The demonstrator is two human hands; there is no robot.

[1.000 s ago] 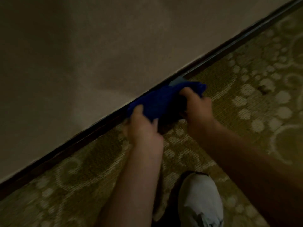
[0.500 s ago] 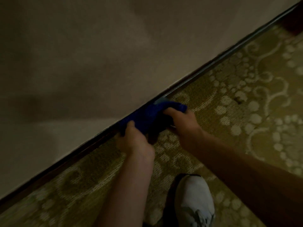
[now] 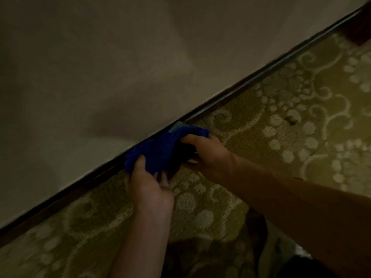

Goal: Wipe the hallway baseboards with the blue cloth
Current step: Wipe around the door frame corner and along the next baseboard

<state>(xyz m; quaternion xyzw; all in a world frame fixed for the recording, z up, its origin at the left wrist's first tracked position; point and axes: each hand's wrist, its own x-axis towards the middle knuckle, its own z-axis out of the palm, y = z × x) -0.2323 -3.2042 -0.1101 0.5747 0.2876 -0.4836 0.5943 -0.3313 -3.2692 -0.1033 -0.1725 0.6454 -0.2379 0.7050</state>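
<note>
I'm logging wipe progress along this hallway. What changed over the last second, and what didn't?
The blue cloth and both hands slid along the baseboard, with more carpet now showing to the right of them. Nothing was let go: the left hand and right hand grip the cloth as before, pressed against the baseboard.

cloth [image 3: 160,149] looks like nubby knit fabric, totally matt. baseboard [image 3: 251,82] is dark and smooth with a bit of sheen along its edge. carpet [image 3: 251,133] is coarse woven pile, wall [image 3: 100,67] flat matt paint
</note>
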